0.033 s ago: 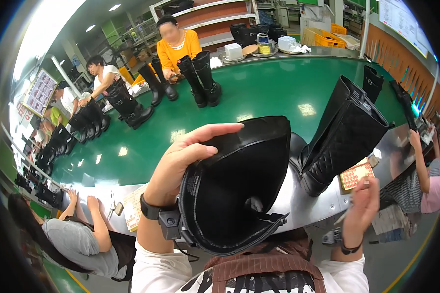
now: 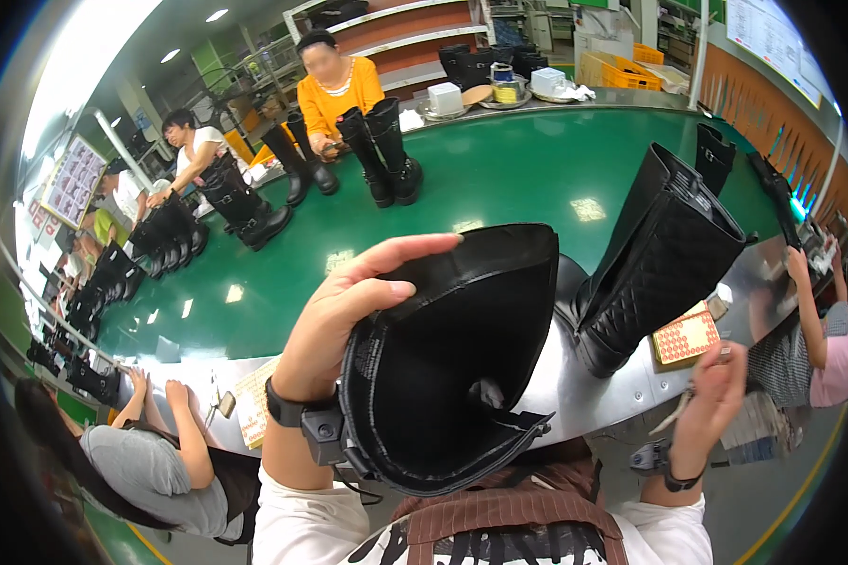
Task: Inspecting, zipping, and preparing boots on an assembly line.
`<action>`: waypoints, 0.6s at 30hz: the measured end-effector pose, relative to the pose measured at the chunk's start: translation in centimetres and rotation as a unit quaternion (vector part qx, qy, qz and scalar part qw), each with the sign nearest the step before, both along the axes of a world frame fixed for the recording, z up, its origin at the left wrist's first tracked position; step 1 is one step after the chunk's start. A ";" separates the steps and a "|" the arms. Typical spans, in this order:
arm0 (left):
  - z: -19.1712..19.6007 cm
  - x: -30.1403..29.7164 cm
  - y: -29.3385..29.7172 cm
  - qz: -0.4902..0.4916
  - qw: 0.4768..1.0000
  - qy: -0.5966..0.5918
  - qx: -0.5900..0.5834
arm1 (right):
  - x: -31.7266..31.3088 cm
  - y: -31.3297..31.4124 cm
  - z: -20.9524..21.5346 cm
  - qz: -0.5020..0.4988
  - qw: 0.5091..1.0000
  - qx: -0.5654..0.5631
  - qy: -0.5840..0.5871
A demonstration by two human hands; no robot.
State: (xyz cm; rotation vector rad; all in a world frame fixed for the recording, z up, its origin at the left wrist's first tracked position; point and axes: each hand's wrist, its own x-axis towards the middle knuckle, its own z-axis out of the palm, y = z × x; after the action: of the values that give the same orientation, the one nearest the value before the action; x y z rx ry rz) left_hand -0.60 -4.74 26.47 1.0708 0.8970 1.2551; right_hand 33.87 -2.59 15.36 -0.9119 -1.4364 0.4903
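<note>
— Green glossy counter (image 2: 518, 179) sweeping across the workshop, and look at its left edge: a row of tall black boots (image 2: 165, 231), with a co-worker in a grey top (image 2: 160, 461) at the near-left corner!

— Along the near edge, a pale yellow printed sheet (image 2: 257, 403). Then the left hand (image 2: 334, 297), thumb and fingers pinching the upper rim of a tall black boot with a dark lining (image 2: 509, 273)!

— Where's that boot exactly?

— Held up at the middle of the near edge, mouth towards the wearer.

— And how far along are we?

— Opened, clearly: the shaft gapes and a strap-like flap juts out at its lower right. Neither closed nor set down, so I'd call it unfinished. Something grey sits deep inside, too dim to name.

— Rightwards now: a black quilted boot (image 2: 645, 259) stands on the counter's metal rim (image 2: 603, 405), its top open too, beside a yellow pad of round red stickers (image 2: 685, 339).

— Just beyond, the right hand (image 2: 711, 400)! Fingers curled together, maybe something tiny at the tips; too blurred to tell.

— And another co-worker's arm (image 2: 808, 311) by the right edge!
</note>
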 end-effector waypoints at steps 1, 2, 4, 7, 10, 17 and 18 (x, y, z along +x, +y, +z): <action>0.1 0.6 -0.3 0.034 0.999 -0.016 0.019 | 1.8 0.1 0.0 -0.055 0.998 -0.002 0.021; 0.0 0.4 -0.5 0.037 0.998 -0.002 0.057 | 3.1 0.0 0.1 -0.114 0.993 -0.003 0.042; 0.0 2.1 -0.3 0.125 0.986 0.014 0.109 | 5.7 2.8 0.2 -0.294 0.953 0.026 -0.074; -0.9 2.3 -6.5 0.209 0.942 0.064 0.255 | 8.2 8.6 -1.2 -0.327 0.907 -0.077 -0.254; -4.8 2.7 -2.4 0.192 0.923 -0.033 0.332 | 10.9 15.0 -6.8 -0.339 0.802 -0.286 -0.399; -10.6 2.1 -5.4 0.144 0.911 0.335 0.195 | 16.9 22.4 -14.7 -0.267 0.864 -0.176 -0.388; -11.1 2.0 -6.0 0.138 0.898 0.383 0.167 | 17.2 22.7 -15.4 -0.257 0.857 -0.156 -0.418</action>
State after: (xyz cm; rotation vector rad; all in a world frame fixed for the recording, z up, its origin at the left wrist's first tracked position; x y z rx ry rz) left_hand 1.40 -10.74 15.33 1.8292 1.5002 1.2486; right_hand 51.12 20.11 -0.08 -1.8604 -1.7937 -0.1282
